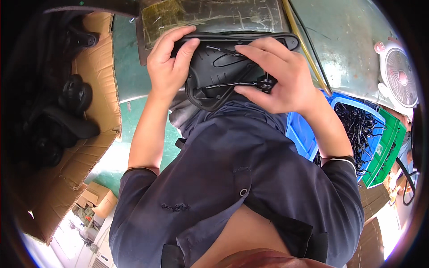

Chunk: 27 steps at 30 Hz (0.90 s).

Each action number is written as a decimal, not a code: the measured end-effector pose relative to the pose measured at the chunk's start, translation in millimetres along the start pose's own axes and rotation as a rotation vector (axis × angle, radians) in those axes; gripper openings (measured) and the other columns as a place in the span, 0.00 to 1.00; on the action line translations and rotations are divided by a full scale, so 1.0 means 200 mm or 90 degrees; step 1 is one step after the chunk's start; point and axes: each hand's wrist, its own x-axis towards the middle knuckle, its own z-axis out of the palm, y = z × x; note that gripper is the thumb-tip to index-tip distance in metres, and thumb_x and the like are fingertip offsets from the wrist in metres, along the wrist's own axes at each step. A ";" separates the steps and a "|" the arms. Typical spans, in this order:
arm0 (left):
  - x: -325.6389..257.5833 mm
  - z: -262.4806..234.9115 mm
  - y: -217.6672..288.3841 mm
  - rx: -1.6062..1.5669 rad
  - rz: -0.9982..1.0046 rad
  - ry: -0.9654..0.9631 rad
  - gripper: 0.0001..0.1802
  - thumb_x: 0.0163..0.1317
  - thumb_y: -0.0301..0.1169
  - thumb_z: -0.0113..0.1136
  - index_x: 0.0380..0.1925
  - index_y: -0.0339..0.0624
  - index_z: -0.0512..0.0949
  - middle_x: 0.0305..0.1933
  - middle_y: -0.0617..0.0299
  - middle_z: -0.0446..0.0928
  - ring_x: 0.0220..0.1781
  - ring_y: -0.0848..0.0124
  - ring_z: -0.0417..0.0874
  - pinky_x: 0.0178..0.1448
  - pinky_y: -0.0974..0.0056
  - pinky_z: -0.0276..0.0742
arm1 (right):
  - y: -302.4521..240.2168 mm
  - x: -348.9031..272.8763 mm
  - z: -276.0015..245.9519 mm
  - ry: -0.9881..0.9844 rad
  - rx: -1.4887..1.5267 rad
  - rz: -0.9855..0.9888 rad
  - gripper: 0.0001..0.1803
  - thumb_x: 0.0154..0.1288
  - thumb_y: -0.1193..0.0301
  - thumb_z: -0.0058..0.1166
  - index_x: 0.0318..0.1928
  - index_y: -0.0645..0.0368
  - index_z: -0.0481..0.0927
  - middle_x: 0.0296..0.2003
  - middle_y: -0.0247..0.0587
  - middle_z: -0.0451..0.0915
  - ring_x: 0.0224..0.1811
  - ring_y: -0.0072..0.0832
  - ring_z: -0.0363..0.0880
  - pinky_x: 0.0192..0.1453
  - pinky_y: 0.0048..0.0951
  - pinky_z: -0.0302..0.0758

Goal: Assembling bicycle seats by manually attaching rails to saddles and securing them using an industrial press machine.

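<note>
A black moulded plastic shell point(210, 73), with ribs and screw holes around its rim, is tilted up against the table edge in front of my body. My left hand point(167, 62) grips its upper left rim, thumb on the inner face and fingers over the edge. Inside the shell lies a black bent metal rod piece point(228, 84) with a thicker dark fitting at its right end. My right hand point(286, 73) closes around that fitting, thumb below and fingers above. Part of the fitting is hidden in the palm.
Left stands a cardboard box point(96, 58) with black moulded parts point(67, 111). Right are a blue bin point(304, 134) of thin black metal pieces point(357, 127), a green crate point(384, 163) and a small fan point(400, 76). A scratched sheet point(214, 18) and a yellowish rod point(308, 49) lie on the green table point(348, 49).
</note>
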 end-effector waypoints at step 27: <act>-0.13 0.09 0.00 -0.167 -0.108 0.120 0.10 0.82 0.25 0.55 0.50 0.31 0.84 0.51 0.53 0.90 0.53 0.69 0.87 0.64 0.63 0.81 | 0.05 0.22 0.11 -0.180 -0.012 -0.138 0.29 0.47 0.61 0.78 0.50 0.56 0.84 0.39 0.40 0.79 0.36 0.46 0.85 0.35 0.46 0.81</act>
